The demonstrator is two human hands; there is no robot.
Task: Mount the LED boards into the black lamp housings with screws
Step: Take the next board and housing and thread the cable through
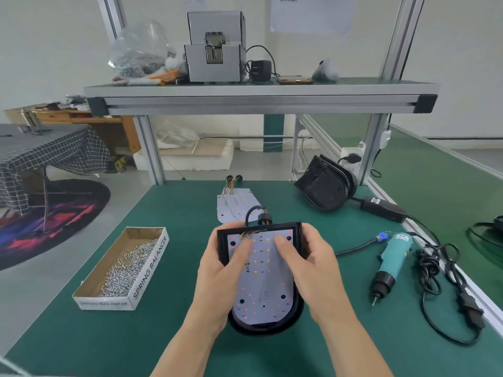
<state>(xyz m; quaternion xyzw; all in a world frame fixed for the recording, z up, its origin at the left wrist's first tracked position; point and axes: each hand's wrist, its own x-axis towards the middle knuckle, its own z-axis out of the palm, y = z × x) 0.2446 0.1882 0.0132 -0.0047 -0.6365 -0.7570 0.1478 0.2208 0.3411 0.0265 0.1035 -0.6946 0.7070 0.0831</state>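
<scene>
I hold a black lamp housing (295, 319) above the green mat, its rounded end toward me. A white LED board (265, 284) with red and orange LEDs lies inside it, its coloured wires at the far end. My left hand (217, 278) grips the housing's left side, thumb pressing on the board. My right hand (313, 270) grips the right side, thumb also on the board. A cardboard box of screws (122, 268) sits to the left. A teal electric screwdriver (389, 265) lies to the right.
More LED boards (234, 204) with wires lie beyond the housing. A stack of black housings (326, 183) leans at the back right. Power cables (441, 289) coil along the right edge. An aluminium shelf (258, 97) carrying a screw feeder (215, 50) spans overhead.
</scene>
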